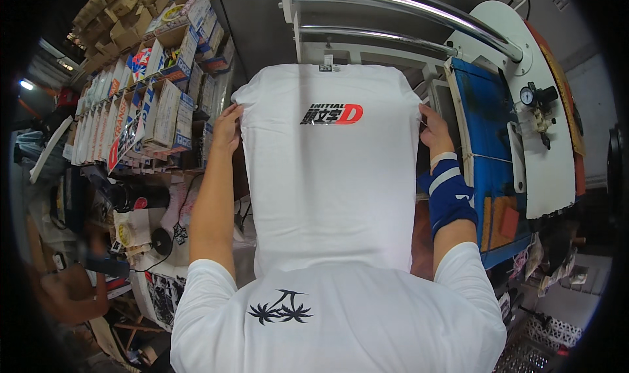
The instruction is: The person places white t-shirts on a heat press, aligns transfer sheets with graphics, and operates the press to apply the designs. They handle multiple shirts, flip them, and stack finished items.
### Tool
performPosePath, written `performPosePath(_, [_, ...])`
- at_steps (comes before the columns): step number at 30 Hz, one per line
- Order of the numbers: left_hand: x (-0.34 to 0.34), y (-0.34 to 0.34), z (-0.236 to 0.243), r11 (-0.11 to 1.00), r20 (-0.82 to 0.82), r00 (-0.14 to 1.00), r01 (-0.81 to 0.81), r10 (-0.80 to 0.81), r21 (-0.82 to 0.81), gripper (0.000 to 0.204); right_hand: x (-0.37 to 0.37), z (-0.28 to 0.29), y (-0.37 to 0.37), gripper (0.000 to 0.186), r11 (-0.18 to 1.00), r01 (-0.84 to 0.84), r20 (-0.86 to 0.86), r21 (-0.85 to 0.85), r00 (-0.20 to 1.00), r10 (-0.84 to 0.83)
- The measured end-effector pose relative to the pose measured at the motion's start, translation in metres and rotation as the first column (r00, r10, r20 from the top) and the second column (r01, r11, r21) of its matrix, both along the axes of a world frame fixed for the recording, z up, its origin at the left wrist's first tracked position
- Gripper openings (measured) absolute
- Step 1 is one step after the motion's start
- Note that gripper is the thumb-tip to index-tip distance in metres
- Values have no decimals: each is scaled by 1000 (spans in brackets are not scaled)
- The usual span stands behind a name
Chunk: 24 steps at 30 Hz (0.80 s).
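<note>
A white T-shirt (pixel 334 183) with a black and red print on its chest lies spread out in front of me, collar at the far end. My left hand (pixel 227 129) grips its left side near the sleeve, the fingers partly behind the cloth. On the opposite side my right hand (pixel 435 130) pinches the right sleeve edge. A blue wrist wrap (pixel 451 199) with pale stripes covers my right wrist and forearm. Whatever supports the shirt from below is hidden by the cloth.
Chrome rails (pixel 413 9) of a machine cross behind the collar. To the right are a blue panel (pixel 488 130) and a white machine plate with a pressure gauge (pixel 527 96). Cartons (pixel 169 114) and packed sleeves fill a shelf at left. Another person's arm (pixel 72 294) shows at lower left.
</note>
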<state>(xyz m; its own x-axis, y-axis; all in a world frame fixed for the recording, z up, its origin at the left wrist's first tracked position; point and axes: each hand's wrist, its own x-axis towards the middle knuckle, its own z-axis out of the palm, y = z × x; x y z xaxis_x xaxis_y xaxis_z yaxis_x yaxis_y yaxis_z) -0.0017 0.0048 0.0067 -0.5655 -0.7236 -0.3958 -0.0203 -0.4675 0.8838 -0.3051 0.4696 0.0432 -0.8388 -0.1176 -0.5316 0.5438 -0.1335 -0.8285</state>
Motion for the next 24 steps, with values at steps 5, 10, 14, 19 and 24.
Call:
performPosePath(5, [-6,61,33,234,208,975,184,80,-955,16,35,-3,-18,31,557,181,-545,810,581,604])
performPosePath(10, [-15,148,33,26,305,941,312,-150,-950,18,133,3,-75,34,617,117,-628,778,164,761])
performPosePath(14, [-14,157,25,3,301,946,303,-117,-953,24,153,0,-82,41,591,89,-598,802,134,790])
performPosePath(19, [-15,159,26,-7,321,940,322,-115,-947,27,155,-3,-82,42,532,157,-548,832,90,831])
performPosePath(24, [-14,160,26,-40,346,934,344,-92,-938,27,156,-5,-82,42,493,156,-511,856,104,853])
